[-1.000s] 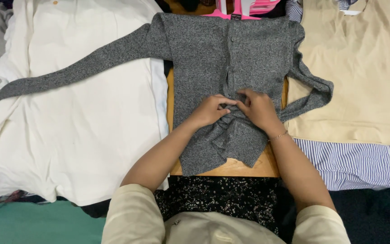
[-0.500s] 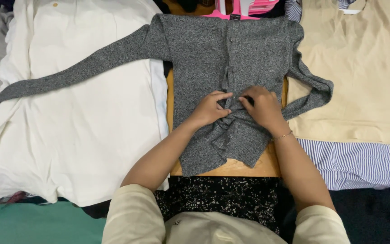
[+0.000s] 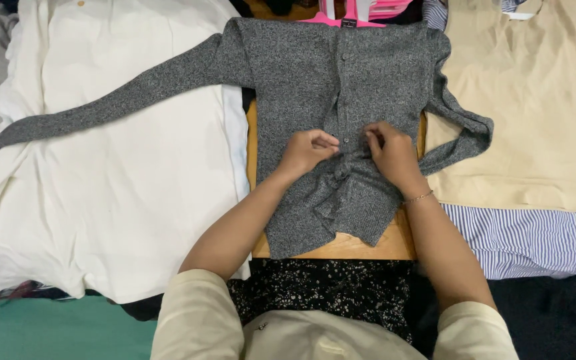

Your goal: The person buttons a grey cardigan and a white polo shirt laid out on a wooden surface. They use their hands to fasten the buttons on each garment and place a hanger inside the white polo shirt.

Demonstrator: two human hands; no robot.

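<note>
Pinching one grey cardigan [image 3: 341,87], two hands

White shirt [image 3: 121,193] left; beige vest [image 3: 535,107], striped shirt [image 3: 535,240] right.

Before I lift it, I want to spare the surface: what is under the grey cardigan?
A wooden board shows beneath the grey cardigan, along its hem and side edges. The long sleeve lies over a white shirt. What lies under the cardigan's middle is covered.

Grey knit cardigan [image 3: 315,73], flat on wooden board [image 3: 368,247]
Left hand [image 3: 308,150] and right hand [image 3: 391,152] pinch its button placket
</note>
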